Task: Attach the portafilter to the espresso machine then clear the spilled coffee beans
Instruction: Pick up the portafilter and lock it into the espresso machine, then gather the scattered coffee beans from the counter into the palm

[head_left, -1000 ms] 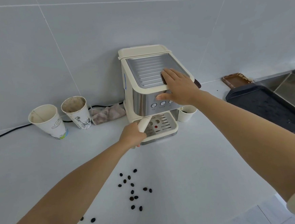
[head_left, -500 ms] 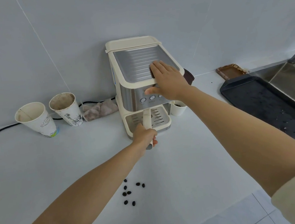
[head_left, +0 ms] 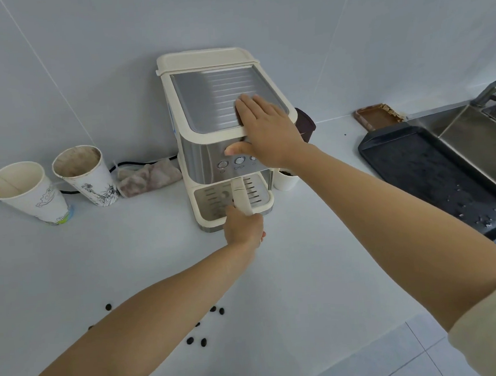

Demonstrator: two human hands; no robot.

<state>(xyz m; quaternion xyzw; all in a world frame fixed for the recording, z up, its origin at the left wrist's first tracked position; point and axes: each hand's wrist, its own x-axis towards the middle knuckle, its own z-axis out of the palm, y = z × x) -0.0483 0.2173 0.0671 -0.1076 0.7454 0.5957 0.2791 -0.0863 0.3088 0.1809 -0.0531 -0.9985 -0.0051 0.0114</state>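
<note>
A cream and steel espresso machine (head_left: pixel 204 102) stands against the tiled wall. My right hand (head_left: pixel 266 130) lies flat on its top right corner, thumb on the front panel above the buttons. My left hand (head_left: pixel 242 229) grips the cream handle of the portafilter (head_left: pixel 241 195), which points straight out toward me over the drip tray; its head is hidden under the machine's front. Several dark coffee beans (head_left: pixel 204 341) lie scattered on the white counter (head_left: pixel 307 272) near my left forearm, some hidden beneath it.
Two used paper cups (head_left: pixel 30 193) (head_left: pixel 87 175) lean at the left by a crumpled cloth (head_left: pixel 148 176) and a black cable. A small white cup (head_left: pixel 284 180) stands right of the machine. A black drainer tray (head_left: pixel 435 176) and steel sink (head_left: pixel 486 136) are at far right.
My left hand has swung the portafilter handle from angled left to pointing straight toward me. My right hand stayed pressed on the machine. The view shifted slightly.
</note>
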